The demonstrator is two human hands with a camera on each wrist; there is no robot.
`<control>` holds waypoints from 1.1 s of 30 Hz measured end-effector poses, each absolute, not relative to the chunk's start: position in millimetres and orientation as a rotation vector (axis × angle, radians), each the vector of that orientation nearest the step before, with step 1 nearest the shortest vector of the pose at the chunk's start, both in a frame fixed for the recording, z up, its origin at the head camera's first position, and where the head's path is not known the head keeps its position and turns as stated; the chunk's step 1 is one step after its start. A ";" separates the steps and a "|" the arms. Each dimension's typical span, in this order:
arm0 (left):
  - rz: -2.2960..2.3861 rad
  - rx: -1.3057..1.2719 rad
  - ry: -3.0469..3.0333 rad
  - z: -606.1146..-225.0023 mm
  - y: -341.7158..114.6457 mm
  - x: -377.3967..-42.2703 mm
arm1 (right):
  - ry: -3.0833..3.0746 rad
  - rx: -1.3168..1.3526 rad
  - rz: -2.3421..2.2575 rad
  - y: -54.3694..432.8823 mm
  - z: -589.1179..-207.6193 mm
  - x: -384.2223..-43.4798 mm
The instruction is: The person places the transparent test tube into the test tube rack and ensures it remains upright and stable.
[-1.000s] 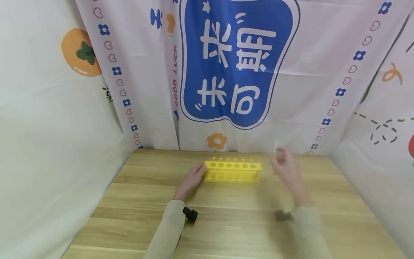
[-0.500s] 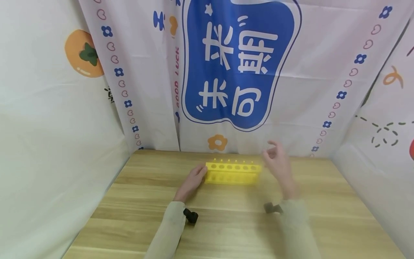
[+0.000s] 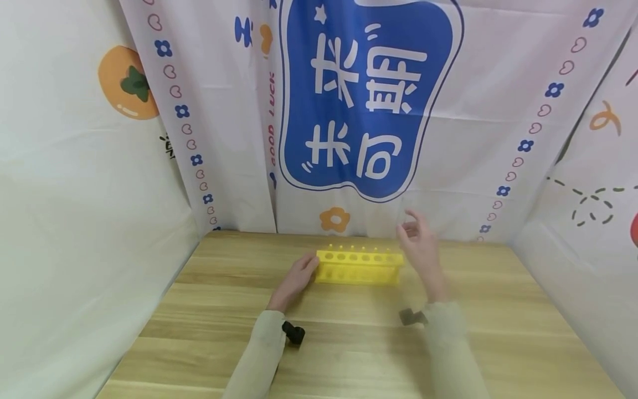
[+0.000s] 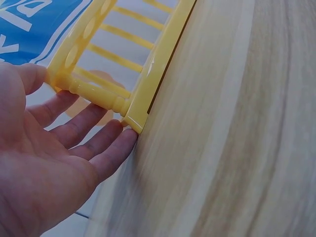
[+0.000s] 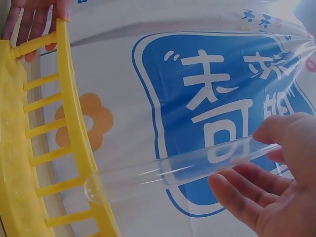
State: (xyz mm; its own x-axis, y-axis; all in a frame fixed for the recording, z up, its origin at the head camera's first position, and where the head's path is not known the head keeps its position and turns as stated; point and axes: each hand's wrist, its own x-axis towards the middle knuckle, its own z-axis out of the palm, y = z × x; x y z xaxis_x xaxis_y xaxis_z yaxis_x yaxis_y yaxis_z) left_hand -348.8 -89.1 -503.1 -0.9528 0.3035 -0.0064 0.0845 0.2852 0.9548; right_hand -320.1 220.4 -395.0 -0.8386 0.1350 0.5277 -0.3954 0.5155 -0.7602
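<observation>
Left side: left hand (image 3: 295,275) has the left end of the yellow rack (image 3: 358,262). Thumb sits at the top corner, fingers reach along the end post (image 4: 98,94) toward the base, so it's a light hold with fingertips, no full wrap. Rack is upright on the wooden table (image 3: 329,354), near its back edge, long side across the view. Six holes in the top plate (image 5: 74,103), row of short pegs (image 3: 352,247) behind them. No tube seen standing in any hole.

Right side: right hand (image 3: 420,244) is up beside and above the rack's right end. Thumb and fingers pinch a clear tube (image 5: 163,173) near its far end. In the right wrist view the tube's rounded end points at the rack and overlaps the top plate; can't tell if it touches or is lined up with a hole. Tube barely reads in the head view.

Step in hand, my read: bringing the tube over the right-hand holes, insertion not done. Next move calls for the tube vertical, rounded end centred on a hole, then a straight lowering with a soft pinch. Left hand should hold the rack steady, as a tilted tube could catch the rim and nudge it.
</observation>
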 end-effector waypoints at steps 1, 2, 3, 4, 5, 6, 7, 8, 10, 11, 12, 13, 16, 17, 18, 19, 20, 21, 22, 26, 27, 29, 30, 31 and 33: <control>1.734 0.365 2.368 -503.7 -89.2 -349.2 | -2.223 0.206 1.315 220.3 -395.4 -320.6; 1.728 0.366 2.377 -504.1 -89.4 -349.4 | -2.219 0.201 1.325 220.5 -395.4 -320.9; 1.727 0.365 2.381 -504.6 -89.5 -349.6 | -2.215 0.198 1.336 220.7 -395.1 -320.7; 1.729 0.365 2.384 -504.7 -89.8 -349.7 | -2.213 0.195 1.344 220.7 -394.4 -320.7; 1.728 0.363 2.390 -504.8 -90.1 -349.7 | -2.211 0.195 1.348 220.8 -393.6 -320.4; 1.730 0.359 2.392 -504.8 -90.2 -349.5 | -2.210 0.193 1.356 221.1 -392.8 -319.8; 1.732 0.355 2.392 -504.9 -90.3 -349.4 | -2.213 0.189 1.352 221.6 -392.3 -319.4; 1.731 0.355 2.393 -504.9 -90.3 -349.2 | -2.214 0.188 1.346 222.2 -392.1 -319.2; 1.743 0.349 2.375 -505.0 -90.0 -348.8 | -2.221 0.185 1.328 223.9 -392.9 -319.1; 1.743 0.349 2.370 -505.1 -89.8 -348.5 | -2.224 0.179 1.314 224.8 -393.6 -318.9; 1.741 0.347 2.365 -505.3 -89.5 -348.3 | -2.220 0.172 1.302 225.7 -394.2 -318.7; 1.737 0.346 2.363 -505.5 -89.4 -348.2 | -2.213 0.169 1.286 226.3 -394.7 -318.3; 1.741 0.331 2.351 -505.4 -89.5 -347.8 | -2.183 0.167 1.240 226.8 -395.1 -316.6; 1.746 0.325 2.347 -505.3 -89.9 -347.8 | -2.170 0.170 1.221 226.5 -395.3 -316.5; 1.753 0.317 2.341 -505.1 -90.2 -348.0 | -2.154 0.180 1.208 226.0 -395.0 -316.4; 1.760 0.317 2.338 -505.2 -90.5 -347.6 | -2.140 0.189 1.202 225.7 -395.3 -316.3; 1.763 0.321 2.339 -505.2 -90.8 -347.5 | -2.130 0.195 1.193 225.6 -396.0 -316.7; 1.765 0.321 2.340 -505.3 -91.0 -347.4 | -2.118 0.201 1.187 225.5 -396.6 -317.2; 1.760 0.325 2.349 -505.8 -91.2 -347.4 | -2.107 0.205 1.184 225.3 -397.2 -317.6; 1.735 0.368 2.380 -506.8 -91.0 -347.7 | -2.076 0.230 1.171 225.1 -398.6 -317.3; 1.736 0.371 2.378 -506.5 -90.7 -347.5 | -2.069 0.239 1.168 225.0 -398.5 -316.7; 1.740 0.379 2.372 -505.7 -90.1 -346.8 | -2.063 0.258 1.162 224.8 -398.8 -316.0; 1.745 0.377 2.365 -505.1 -89.8 -346.3 | -2.061 0.264 1.158 224.8 -399.1 -315.9; 1.748 0.376 2.361 -504.8 -89.6 -346.3 | -2.059 0.267 1.161 224.9 -399.6 -316.0; 1.753 0.362 2.354 -503.3 -89.1 -345.9 | -2.052 0.267 1.158 225.3 -400.8 -317.1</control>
